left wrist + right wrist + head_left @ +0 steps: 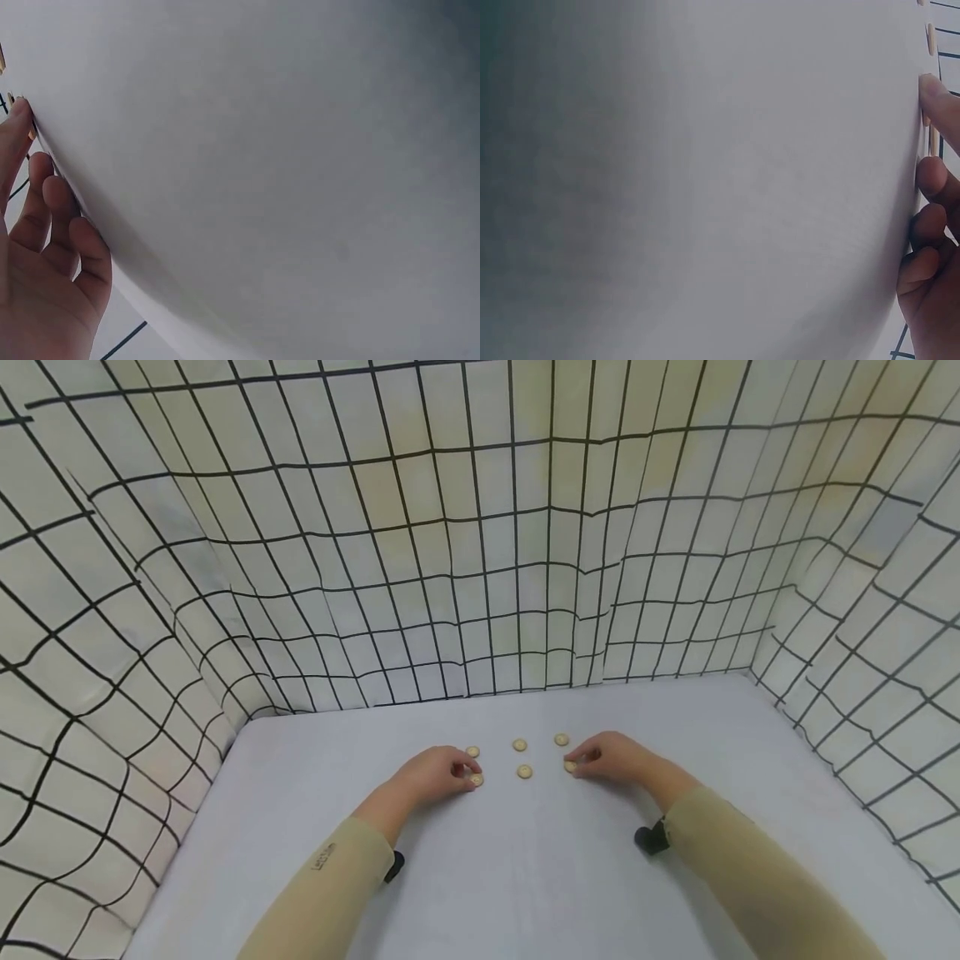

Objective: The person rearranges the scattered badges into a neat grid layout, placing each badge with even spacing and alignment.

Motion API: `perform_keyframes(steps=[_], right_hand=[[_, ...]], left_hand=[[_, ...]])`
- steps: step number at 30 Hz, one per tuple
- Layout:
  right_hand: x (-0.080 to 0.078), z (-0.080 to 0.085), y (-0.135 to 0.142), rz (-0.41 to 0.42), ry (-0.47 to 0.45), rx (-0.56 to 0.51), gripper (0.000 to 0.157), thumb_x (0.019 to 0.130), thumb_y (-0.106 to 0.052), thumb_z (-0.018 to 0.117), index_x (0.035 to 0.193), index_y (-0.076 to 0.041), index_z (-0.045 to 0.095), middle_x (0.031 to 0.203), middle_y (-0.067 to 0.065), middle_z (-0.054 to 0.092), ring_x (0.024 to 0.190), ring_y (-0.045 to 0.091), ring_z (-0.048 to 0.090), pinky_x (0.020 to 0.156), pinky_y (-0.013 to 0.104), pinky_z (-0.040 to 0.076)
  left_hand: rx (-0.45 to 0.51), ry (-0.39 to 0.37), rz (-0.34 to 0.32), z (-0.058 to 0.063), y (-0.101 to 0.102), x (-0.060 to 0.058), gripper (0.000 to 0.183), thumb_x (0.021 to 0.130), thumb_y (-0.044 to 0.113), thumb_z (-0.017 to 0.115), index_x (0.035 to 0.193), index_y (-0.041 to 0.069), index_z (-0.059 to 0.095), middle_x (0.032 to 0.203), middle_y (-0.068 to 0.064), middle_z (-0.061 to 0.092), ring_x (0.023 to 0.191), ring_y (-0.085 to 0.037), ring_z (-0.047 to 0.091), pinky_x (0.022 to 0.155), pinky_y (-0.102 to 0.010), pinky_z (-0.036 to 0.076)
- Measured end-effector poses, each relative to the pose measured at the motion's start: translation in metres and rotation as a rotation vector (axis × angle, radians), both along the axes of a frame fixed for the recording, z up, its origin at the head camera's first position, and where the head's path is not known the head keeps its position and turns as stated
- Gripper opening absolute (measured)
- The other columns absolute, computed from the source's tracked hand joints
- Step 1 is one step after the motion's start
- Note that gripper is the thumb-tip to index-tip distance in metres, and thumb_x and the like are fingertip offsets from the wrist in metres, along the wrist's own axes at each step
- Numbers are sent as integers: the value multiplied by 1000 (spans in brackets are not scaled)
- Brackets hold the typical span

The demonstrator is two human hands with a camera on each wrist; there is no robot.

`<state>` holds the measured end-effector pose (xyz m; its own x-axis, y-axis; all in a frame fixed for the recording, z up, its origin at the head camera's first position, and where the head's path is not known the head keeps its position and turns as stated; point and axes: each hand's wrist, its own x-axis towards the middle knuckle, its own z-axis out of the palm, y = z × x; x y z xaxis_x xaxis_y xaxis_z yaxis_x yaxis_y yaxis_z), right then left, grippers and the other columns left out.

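Observation:
Several small round pale wooden discs lie on the table in two rows of three. My left hand (438, 772) holds the left disc of the near row (477, 780) between thumb and fingertips. At the other end of that row, my right hand (617, 758) pinches the right disc (570, 767) by its edge. Between the hands lies the middle disc (524, 771). Behind them stand the far row's left disc (472, 751), middle disc (520, 744) and right disc (561, 739). Both wrist views show the other fingers curled low at the table surface.
A white cloth-like surface covers the table (495, 877). White walls with a black grid (487, 568) enclose its back and sides. Dark wrist devices sit under the left sleeve (322, 885) and the right sleeve (750, 868).

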<state>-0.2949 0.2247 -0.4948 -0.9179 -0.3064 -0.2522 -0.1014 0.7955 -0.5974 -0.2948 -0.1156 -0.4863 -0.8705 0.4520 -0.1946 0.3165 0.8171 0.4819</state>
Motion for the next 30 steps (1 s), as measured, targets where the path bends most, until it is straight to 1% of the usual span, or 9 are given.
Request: perform_keyframes(steps=[6, 10, 13, 25, 30], right_hand=[[-1, 1, -1, -6, 3, 5, 27, 84, -31, 79, 111, -27, 76, 100, -5, 66, 94, 15, 57, 87, 40, 47], [-1, 0, -1, -9, 4, 9, 27, 84, -31, 79, 111, -27, 76, 96, -5, 65, 90, 16, 55, 83, 38, 46], [0, -1, -1, -10, 8, 8, 28, 84, -30, 79, 111, -27, 77, 96, -4, 64, 90, 16, 54, 82, 38, 46], [1, -2, -2, -31, 1, -3, 28, 84, -30, 79, 112, -27, 77, 100, -3, 65, 93, 17, 54, 86, 39, 46], [2, -3, -2, -31, 3, -15, 28, 84, -29, 79, 112, -27, 76, 100, -3, 65, 93, 17, 54, 85, 39, 46]], left_hand=[[9, -22, 41, 1, -2, -1, 25, 88, 28, 76, 113, 28, 75, 83, 6, 56, 82, -13, 50, 79, -34, 41], [20, -34, 44, 2, -3, -1, 27, 89, 28, 76, 115, 28, 75, 83, 6, 57, 83, -13, 50, 80, -34, 41], [26, -40, 46, 3, -2, -1, 27, 89, 28, 75, 116, 27, 75, 83, 5, 57, 82, -13, 50, 79, -34, 42], [12, -53, 74, 4, -2, 1, 26, 90, 27, 74, 115, 27, 75, 84, 5, 57, 82, -13, 50, 78, -33, 42], [21, -61, 81, 5, -2, 1, 26, 90, 25, 75, 115, 26, 75, 85, 4, 57, 82, -13, 50, 77, -34, 42]])
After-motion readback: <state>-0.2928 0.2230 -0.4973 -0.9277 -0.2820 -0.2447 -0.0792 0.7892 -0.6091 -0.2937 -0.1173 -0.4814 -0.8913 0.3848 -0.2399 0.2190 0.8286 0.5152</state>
